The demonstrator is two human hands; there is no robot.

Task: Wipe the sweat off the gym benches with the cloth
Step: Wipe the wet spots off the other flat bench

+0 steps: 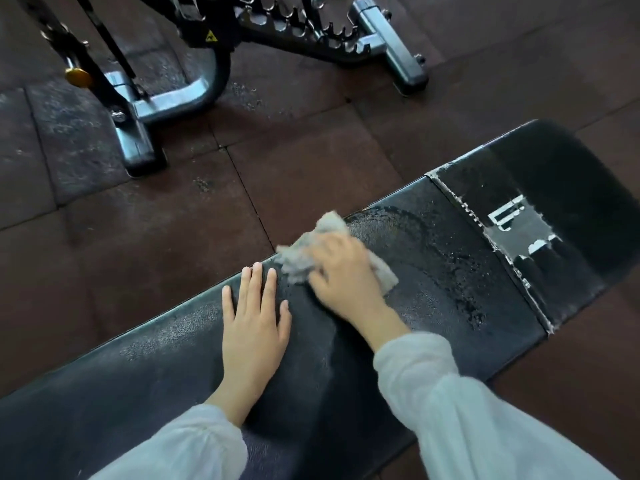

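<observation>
A black padded gym bench (pixel 450 296) runs from lower left to upper right. Wet droplets and smear marks (pixel 460 271) cover its middle, to the right of my hands. My right hand (pixel 346 271) presses a crumpled grey cloth (pixel 311 251) onto the pad near the bench's far edge; the cloth looks motion-blurred. My left hand (pixel 252 320) lies flat on the pad just left of it, fingers spread, holding nothing. Both arms wear pale long sleeves.
Worn white tape and a torn label (pixel 519 230) cross the bench's right end. A second bench's metal frame (pixel 166 102) with a toothed adjuster (pixel 311 32) and a yellow knob (pixel 78 77) stands on the dark rubber floor tiles (pixel 173 220) beyond.
</observation>
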